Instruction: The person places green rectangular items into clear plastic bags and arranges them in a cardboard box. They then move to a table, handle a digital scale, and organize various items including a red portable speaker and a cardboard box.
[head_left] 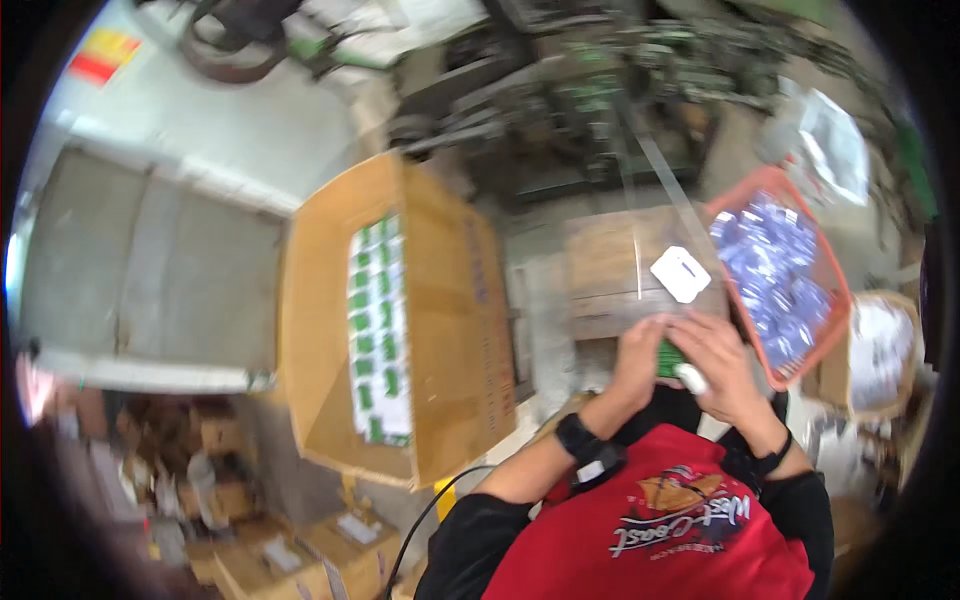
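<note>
Head view: left hand (636,366) and right hand (724,374) crowd a green piece (669,358) just near of the wooden block (608,262), perhaps steadying it; fingers bunched, clamp unclear. Orange basket (815,350) sits right, apparently for easy reach.

Printed red shirt (650,530) with black sleeves (470,545) and dark wristbands (590,448).

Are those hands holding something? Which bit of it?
A small green thing shows between the left hand and right hand, perhaps held; blur and fingers hide which part is gripped.
</note>
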